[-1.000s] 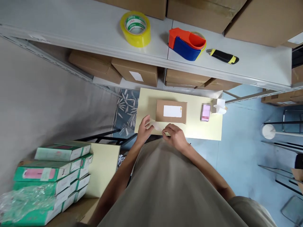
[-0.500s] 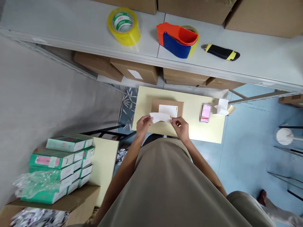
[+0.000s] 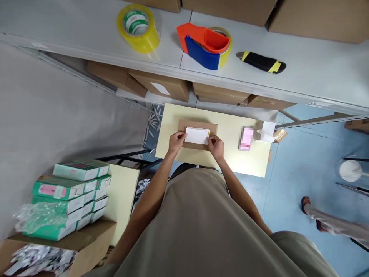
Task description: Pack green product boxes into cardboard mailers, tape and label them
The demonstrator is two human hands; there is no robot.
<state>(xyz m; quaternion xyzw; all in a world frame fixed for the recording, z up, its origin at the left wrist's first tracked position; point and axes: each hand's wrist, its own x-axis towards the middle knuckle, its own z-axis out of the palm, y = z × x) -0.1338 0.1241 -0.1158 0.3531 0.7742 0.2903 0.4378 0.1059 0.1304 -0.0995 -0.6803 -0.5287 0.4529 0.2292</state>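
Observation:
A white label (image 3: 197,136) with a small yellow mark at its right end is stretched between my two hands, over the top of a brown cardboard box (image 3: 197,147). My left hand (image 3: 177,142) pinches the label's left end. At its right end, my right hand (image 3: 216,146) is closed on the corner by the yellow mark. The label nearly covers the white rectangle seen on the box earlier; whether it touches the box I cannot tell. The box lies on a pale yellow table (image 3: 230,163).
On the grey shelf (image 3: 164,57) above are a yellow tape roll (image 3: 144,40), an orange and blue tape dispenser (image 3: 201,52) and a utility knife (image 3: 262,62). A pixelated pink item (image 3: 246,138) lies right. Green boxes (image 3: 52,190) are stacked left. A person's leg (image 3: 331,219) shows at right.
Both hands have carried the label from the box's near edge forward over its top and flattened it out. A person's legs have come into view at the right.

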